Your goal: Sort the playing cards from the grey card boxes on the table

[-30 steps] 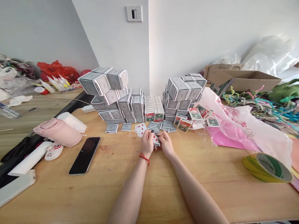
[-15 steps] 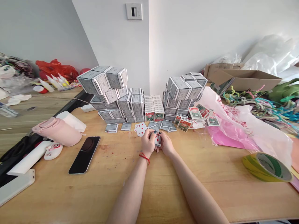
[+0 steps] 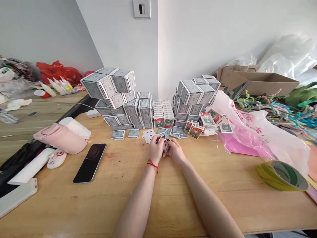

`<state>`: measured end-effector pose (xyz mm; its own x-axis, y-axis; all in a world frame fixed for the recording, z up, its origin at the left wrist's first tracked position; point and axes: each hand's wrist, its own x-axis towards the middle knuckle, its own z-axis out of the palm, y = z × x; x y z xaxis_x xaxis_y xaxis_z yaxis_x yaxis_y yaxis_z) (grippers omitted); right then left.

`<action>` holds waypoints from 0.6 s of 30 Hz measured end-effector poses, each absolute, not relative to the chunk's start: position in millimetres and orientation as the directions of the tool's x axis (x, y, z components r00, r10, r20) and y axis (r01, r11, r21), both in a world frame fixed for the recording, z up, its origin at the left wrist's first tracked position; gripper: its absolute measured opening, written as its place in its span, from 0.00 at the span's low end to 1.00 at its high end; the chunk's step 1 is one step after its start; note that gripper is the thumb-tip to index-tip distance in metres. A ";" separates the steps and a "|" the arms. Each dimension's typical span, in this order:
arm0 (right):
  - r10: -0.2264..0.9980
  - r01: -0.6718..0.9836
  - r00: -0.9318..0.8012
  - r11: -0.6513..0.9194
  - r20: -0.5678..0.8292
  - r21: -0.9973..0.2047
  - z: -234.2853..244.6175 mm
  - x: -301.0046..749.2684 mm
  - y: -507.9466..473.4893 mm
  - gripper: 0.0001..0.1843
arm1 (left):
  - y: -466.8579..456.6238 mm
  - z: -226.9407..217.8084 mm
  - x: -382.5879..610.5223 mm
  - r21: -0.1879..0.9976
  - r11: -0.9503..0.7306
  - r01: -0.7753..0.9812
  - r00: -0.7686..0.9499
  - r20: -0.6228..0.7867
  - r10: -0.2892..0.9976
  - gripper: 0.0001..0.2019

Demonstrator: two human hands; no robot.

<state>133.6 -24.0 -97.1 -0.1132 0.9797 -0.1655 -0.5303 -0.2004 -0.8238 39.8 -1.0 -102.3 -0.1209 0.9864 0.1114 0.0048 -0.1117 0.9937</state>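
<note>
My left hand (image 3: 156, 148), with a red string bracelet at its wrist, is closed on playing cards (image 3: 165, 147) whose red diamond faces show between my palms. My right hand (image 3: 176, 151) grips the same cards from the other side; the fingers partly hide them. Just beyond lie face-up diamond cards (image 3: 149, 135), and beside those are face-down cards (image 3: 176, 132) with grey patterned backs. Two small face-down piles, a left one (image 3: 118, 134) and a nearer one (image 3: 133, 133), rest further left.
Tall stacks of cards rise at left (image 3: 119, 96) and right (image 3: 192, 99), with boxed decks (image 3: 163, 114) between them. Loose card boxes (image 3: 196, 131) lie right. Around them are a phone (image 3: 90, 163), a pink bottle (image 3: 61, 139), a tape roll (image 3: 282, 175) and a plastic bag (image 3: 247, 122).
My hands have shifted slightly on the cards, which now sit lower and are more covered by my fingers. The view has tilted a little; the stacks stay put.
</note>
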 end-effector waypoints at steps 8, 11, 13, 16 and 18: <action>0.981 -0.554 -0.141 -0.192 -0.136 -0.810 -98.1 133.4 -24.1 0.09 | -4.3 -97.0 40.2 0.991 -0.133 0.012 -0.079 0.133 0.988 0.09; 0.980 -0.544 -0.142 -0.192 -0.136 -0.817 -98.4 132.5 -23.8 0.09 | -2.4 -95.9 39.4 0.993 -0.121 -0.009 -0.043 0.120 0.992 0.10; 0.980 -0.523 -0.140 -0.197 -0.145 -0.829 -98.5 131.1 -23.3 0.11 | -0.5 -95.6 38.8 0.994 -0.105 -0.042 -0.022 0.104 0.994 0.10; 0.980 -0.497 -0.123 -0.200 -0.159 -0.845 -99.5 128.9 -22.6 0.15 | 1.8 -96.5 37.4 0.993 -0.093 -0.077 0.009 0.094 0.995 0.12; 0.981 -0.497 -0.121 -0.193 -0.153 -0.846 -101.1 128.5 -22.3 0.17 | 2.4 -97.9 36.1 0.993 -0.082 -0.080 0.023 0.084 0.996 0.13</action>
<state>128.5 -22.3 -101.1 -0.1210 0.9808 -0.1531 -0.4968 -0.1933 -0.8461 36.1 2.4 -97.9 0.0231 0.9962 0.0839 -0.0801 -0.0818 0.9934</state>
